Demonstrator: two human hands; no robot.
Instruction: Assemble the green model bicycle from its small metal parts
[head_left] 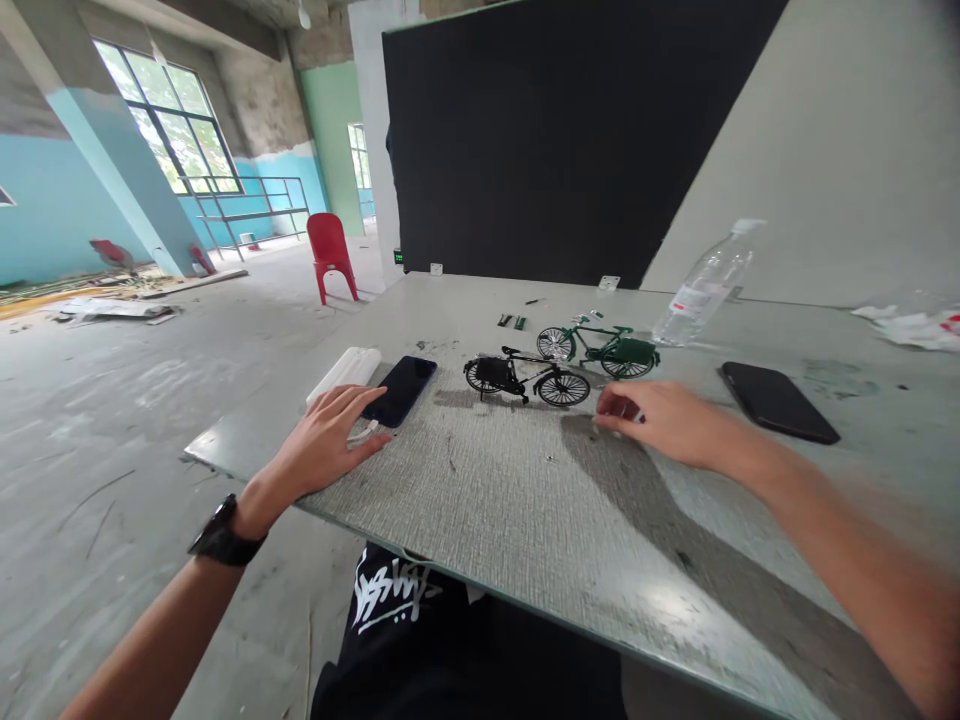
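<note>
My left hand (326, 435) rests at the table's left edge with its fingers stretched out. Its fingertips lie by a white power bank (346, 372) and over the near corner of a dark phone (407, 388); a short white cable (365, 432) shows beneath the hand. My right hand (645, 415) is just right of a black model bicycle (525, 380), fingers curled in towards the thumb. Whatever they may pinch is too small to make out. The black bicycle stands upright, its front wheel near those fingers. Behind it stands a green model bicycle (604, 348) with green side bags.
A clear plastic bottle (705, 285) stands at the back right. Another black phone (780, 402) lies right of my right hand. Small dark green pieces (512, 322) lie behind the bicycles. A black panel (555, 150) rises along the back edge. A red chair (330, 250) stands beyond.
</note>
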